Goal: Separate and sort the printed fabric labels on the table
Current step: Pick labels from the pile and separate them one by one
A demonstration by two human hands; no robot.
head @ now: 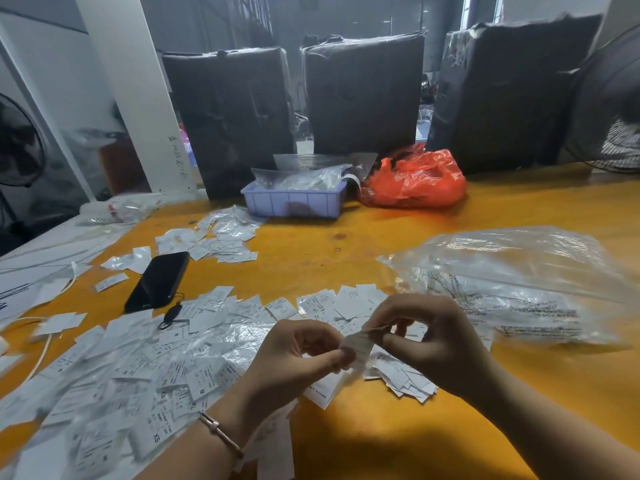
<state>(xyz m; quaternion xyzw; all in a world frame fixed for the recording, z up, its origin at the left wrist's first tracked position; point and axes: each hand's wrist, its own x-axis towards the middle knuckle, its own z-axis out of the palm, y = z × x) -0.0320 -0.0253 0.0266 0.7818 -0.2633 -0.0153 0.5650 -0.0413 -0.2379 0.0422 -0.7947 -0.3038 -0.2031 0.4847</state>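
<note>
Hands pinch one small label [358, 342] between them above the desk [381, 441], left hand [301, 355] and right hand [429, 337] both tight on it, and it might drop into the messy pile [145, 372] if the fingers slip.

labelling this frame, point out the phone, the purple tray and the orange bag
phone [157, 281], head view, middle of its dark screen
purple tray [294, 203], head view, front wall
orange bag [415, 181], head view, middle of the crumpled plastic
</note>
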